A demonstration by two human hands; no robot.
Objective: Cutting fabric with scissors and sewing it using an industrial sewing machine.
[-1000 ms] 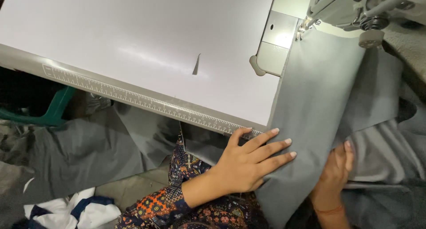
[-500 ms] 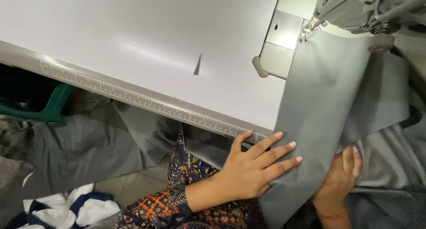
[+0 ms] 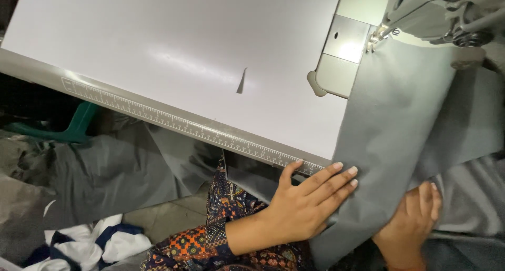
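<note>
1. White tabletop (image 3: 173, 45) filled most of the view; a ruler strip (image 3: 173, 125) ran along its near edge, and a small grey scrap (image 3: 241, 82) lay alone near the middle.
2. At the upper right sat the sewing machine (image 3: 442, 11); its metal plate (image 3: 339, 55) lay flush with the table, just beside the presser foot (image 3: 374, 38).
3. Grey cloth (image 3: 400, 124) ran from under the foot down across the table's corner and off the near edge; a second layer spread out to its right.
4. The left hand (image 3: 305, 205) lay flat and open on the cloth's left edge, at the table's rim; fingers (image 3: 336, 177) were spread and pointed toward the machine; it pressed rather than gripped; the sleeve (image 3: 210, 244) was patterned in blue and orange.
5. The right hand (image 3: 413, 223) was lower right, partly under the cloth's hanging edge; fingers were loosely curled against the fabric; whether it pinched the cloth I could not tell.
6. Below the table, more grey fabric (image 3: 115, 171) was heaped on the floor; a white and navy bundle (image 3: 89, 244) lay lower left; a green frame (image 3: 68, 129) showed under the table.
</note>
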